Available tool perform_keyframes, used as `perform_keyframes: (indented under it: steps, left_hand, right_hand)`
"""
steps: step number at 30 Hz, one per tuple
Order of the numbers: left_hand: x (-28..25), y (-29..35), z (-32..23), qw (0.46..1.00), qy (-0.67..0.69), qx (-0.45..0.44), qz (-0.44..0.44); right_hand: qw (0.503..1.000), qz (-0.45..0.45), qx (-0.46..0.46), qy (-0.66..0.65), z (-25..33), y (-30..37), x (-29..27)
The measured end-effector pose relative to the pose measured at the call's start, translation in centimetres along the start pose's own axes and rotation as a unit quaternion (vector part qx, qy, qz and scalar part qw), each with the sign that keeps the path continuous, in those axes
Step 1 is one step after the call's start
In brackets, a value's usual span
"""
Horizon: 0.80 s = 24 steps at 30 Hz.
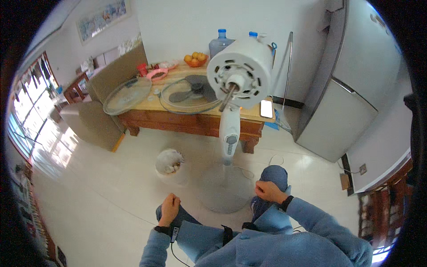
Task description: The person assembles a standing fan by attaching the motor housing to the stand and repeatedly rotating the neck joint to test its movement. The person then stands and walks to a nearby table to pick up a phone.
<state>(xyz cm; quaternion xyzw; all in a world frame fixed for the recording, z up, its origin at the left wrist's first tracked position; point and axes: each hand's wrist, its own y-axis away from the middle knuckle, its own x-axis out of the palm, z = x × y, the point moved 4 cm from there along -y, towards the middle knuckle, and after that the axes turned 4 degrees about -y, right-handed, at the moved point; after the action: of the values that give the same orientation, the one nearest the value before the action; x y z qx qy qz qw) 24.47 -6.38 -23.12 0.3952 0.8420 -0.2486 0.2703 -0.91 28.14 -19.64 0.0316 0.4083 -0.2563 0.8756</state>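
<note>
My left hand (169, 209) rests on my left knee with its fingers curled in and nothing visible in them. On my right knee lies my right hand (270, 191), closed in a loose fist. Neither hand touches the white stand fan (247, 66) in front of me. Its motor head is bare, with the metal shaft (228, 98) pointing toward me. Below it the post runs down to a round base (224, 189) on the floor between my feet. On the wooden table, grey fan blades (195, 89) lie with a round wire guard (165, 103) around them.
Another round guard (126, 95) lies at the table's left end. A pink dish (157, 74), an orange fruit bowl (195, 62), water jugs (220, 44) and a phone (266, 109) are on or behind the table (178, 122). A lined bin (171, 167) stands left of the base; a refrigerator (342, 107) stands right.
</note>
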Motion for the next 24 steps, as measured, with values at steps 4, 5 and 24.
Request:
perform_keyframes:
  steps: [4, 5, 24]
  left_hand:
    - [0.9, 0.7, 0.4, 0.999, 0.025, -0.027, 0.023]
    - [1.0, 0.8, 0.3, 0.999, 0.033, -0.021, 0.021]
    - [-1.0, 3.8, 1.3, 0.978, -0.144, 0.11, 0.099]
  right_hand:
    - [0.998, -0.002, -0.013, -0.058, -0.1, 2.2, 0.5]
    - [0.997, 0.004, -0.001, -0.078, -0.4, 2.4, 0.6]
    - [0.969, 0.039, 0.017, 0.243, -5.2, -3.5, 1.4]
